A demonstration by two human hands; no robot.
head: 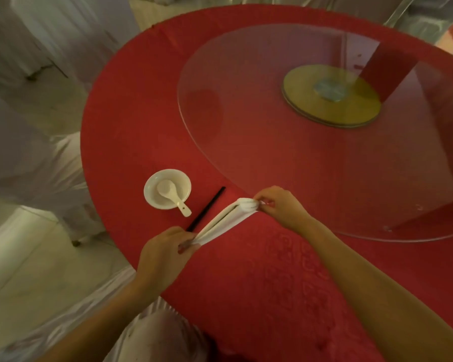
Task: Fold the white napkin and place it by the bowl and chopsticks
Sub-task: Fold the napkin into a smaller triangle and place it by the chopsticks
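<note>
- Left hand [162, 253] and right hand [280, 207] each pinch one end of a white cloth napkin [222, 220], folded into a narrow strip and pulled taut between them.
- It is held over the red-clothed round surface [246, 283] near its left edge, just beside the black chopsticks [209, 205] and a white ceramic bowl [152, 184] holding a white spoon [170, 194].
- Folding looks largely done. Setting the strip down by the bowl and chopsticks remains.
</note>
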